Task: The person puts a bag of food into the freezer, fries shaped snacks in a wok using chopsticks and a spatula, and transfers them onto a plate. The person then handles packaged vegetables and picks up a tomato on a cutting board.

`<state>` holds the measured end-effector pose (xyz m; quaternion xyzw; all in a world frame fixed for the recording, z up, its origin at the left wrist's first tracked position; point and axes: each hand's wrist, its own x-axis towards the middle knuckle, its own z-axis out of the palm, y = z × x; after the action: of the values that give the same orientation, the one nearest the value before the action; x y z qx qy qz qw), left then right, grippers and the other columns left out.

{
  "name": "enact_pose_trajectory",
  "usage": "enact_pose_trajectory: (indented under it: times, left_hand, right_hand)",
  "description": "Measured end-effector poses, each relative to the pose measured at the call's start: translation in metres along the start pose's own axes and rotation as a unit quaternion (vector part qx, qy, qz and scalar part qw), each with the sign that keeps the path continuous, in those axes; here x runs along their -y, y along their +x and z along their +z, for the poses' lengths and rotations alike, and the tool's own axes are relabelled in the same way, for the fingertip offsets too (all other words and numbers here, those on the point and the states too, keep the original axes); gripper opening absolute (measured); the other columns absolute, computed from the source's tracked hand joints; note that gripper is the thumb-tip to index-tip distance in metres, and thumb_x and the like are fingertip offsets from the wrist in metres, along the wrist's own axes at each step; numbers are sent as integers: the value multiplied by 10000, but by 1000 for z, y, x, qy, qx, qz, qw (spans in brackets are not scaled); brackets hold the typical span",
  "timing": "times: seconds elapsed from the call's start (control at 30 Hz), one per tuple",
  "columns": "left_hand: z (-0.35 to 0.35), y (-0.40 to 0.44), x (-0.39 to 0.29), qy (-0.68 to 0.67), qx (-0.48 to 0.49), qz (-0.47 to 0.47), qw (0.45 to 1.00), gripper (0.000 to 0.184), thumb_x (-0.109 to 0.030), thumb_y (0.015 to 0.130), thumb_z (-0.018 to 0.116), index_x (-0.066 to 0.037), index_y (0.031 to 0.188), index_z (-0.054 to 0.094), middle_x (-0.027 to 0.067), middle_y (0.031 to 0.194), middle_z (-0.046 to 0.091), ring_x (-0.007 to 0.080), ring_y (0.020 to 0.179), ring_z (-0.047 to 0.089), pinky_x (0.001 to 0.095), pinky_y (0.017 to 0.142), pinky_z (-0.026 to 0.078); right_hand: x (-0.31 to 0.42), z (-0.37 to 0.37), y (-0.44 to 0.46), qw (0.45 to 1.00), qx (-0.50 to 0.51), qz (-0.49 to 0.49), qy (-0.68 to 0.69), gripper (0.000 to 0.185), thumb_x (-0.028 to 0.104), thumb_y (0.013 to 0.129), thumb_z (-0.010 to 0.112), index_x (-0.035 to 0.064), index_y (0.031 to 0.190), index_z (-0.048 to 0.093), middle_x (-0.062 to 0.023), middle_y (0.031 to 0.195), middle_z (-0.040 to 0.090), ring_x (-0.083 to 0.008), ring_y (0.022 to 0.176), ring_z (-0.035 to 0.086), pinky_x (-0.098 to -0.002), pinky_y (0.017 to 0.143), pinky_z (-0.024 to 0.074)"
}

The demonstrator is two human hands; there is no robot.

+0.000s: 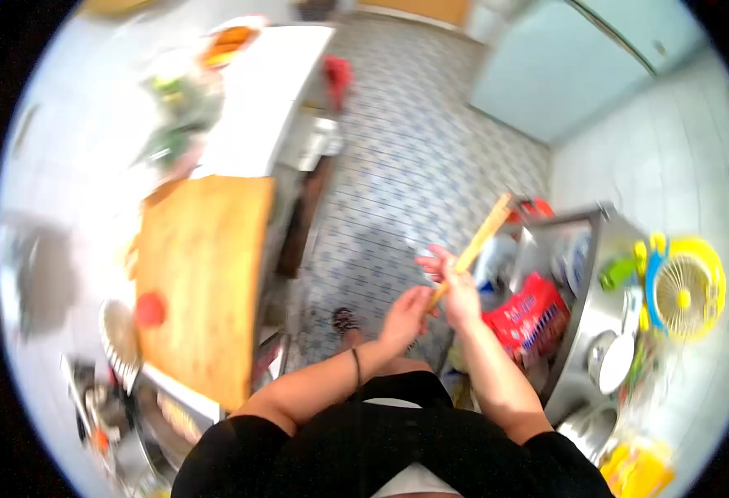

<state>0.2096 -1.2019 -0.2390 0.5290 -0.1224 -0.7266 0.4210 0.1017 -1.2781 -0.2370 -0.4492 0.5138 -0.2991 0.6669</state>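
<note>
A long, light wooden stick (487,230) slants up and to the right in front of my body. Around its lower end my left hand (408,318) is closed. Higher on the stick is my right hand (454,286), with the stick between thumb and palm and some fingers stretched to the left. Both hands are over the patterned floor, between a counter on the left and a metal shelf on the right. A red packet (532,317) lies on the shelf, just right of my right forearm.
On the left counter lies a wooden board (207,274) with a round red thing (150,309). The metal shelf (584,307) at right holds a yellow basket (705,286) and a white ladle (617,363). A pale blue cabinet (555,70) stands at the back right.
</note>
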Motion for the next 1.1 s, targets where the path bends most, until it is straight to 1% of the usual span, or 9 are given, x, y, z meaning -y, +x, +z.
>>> enact_pose_trajectory:
  times: [0.17, 0.27, 0.33, 0.4, 0.6, 0.8, 0.9, 1.03, 1.1]
  left_hand:
    - [-50, -98, -77, 53, -39, 167, 984, 332, -327, 1001, 471, -47, 1055, 640, -52, 716, 536, 40, 578, 428, 219, 503, 349]
    - [-91, -156, -79, 50, -161, 266, 949, 316, -305, 996, 479, -48, 989, 661, -57, 708, 521, 47, 587, 435, 229, 516, 356]
    - [-113, -212, -86, 9, -234, 252, 939, 296, -299, 995, 494, -68, 884, 640, -56, 671, 485, 49, 582, 417, 222, 515, 341]
    - [-146, -241, -59, -54, -322, 241, 914, 299, -278, 995, 480, -48, 1027, 668, -47, 719, 538, 56, 606, 435, 222, 545, 365]
    - [-221, -350, 8, -196, -535, 270, 776, 231, -235, 992, 517, -50, 906, 626, -42, 637, 472, 49, 525, 380, 200, 470, 298]
    - [-333, -408, 49, -60, -709, 241, 660, 236, -183, 983, 502, -25, 958, 675, 0, 633, 522, 102, 562, 478, 263, 528, 393]
    - [-370, -430, 15, 157, -771, 296, 541, 227, -144, 958, 524, -4, 1065, 668, 94, 742, 602, 206, 691, 581, 320, 653, 465]
    - [-481, -405, 20, 212, -747, 315, 546, 233, -75, 906, 569, 12, 1104, 654, 167, 905, 621, 312, 819, 607, 364, 749, 479]
    - [-517, -394, 3, 263, -736, 337, 525, 230, -58, 894, 569, 9, 1095, 657, 168, 901, 620, 325, 831, 602, 372, 754, 479]
  right_hand:
    - [83, 106, -12, 970, 239, -12, 39, 508, 388, 1025, 383, 7, 1350, 466, -125, 1228, 610, -145, 1014, 542, -290, 897, 436]
    - [104, 174, -29, 923, 383, -8, -24, 481, 369, 1027, 389, 22, 1350, 472, -113, 1246, 596, -154, 1021, 547, -299, 888, 458]
    - [109, 215, -47, 892, 447, 43, -45, 478, 354, 1022, 418, 21, 1363, 460, -95, 1240, 587, -164, 1036, 551, -308, 890, 461]
    - [101, 246, -56, 841, 528, 30, -118, 476, 339, 1020, 433, 16, 1369, 451, -89, 1246, 579, -166, 1020, 559, -305, 876, 462]
    - [78, 309, -104, 763, 593, 121, -226, 474, 365, 1002, 482, 21, 1327, 505, -48, 1178, 602, -124, 975, 561, -269, 843, 454]
    - [69, 358, -117, 710, 614, 135, -317, 473, 380, 997, 492, 20, 1301, 536, -36, 1160, 615, -114, 963, 553, -273, 840, 457]
    - [65, 379, -124, 741, 599, 116, -280, 407, 357, 977, 548, 15, 1190, 602, 33, 851, 561, -69, 759, 476, -220, 711, 417]
    - [55, 401, -116, 745, 571, 111, -328, 410, 362, 975, 551, 12, 1178, 617, 14, 882, 590, -84, 807, 518, -223, 740, 434]
    - [50, 410, -105, 730, 566, 116, -366, 446, 369, 988, 519, 22, 1265, 564, -29, 1081, 613, -112, 923, 552, -256, 813, 449]
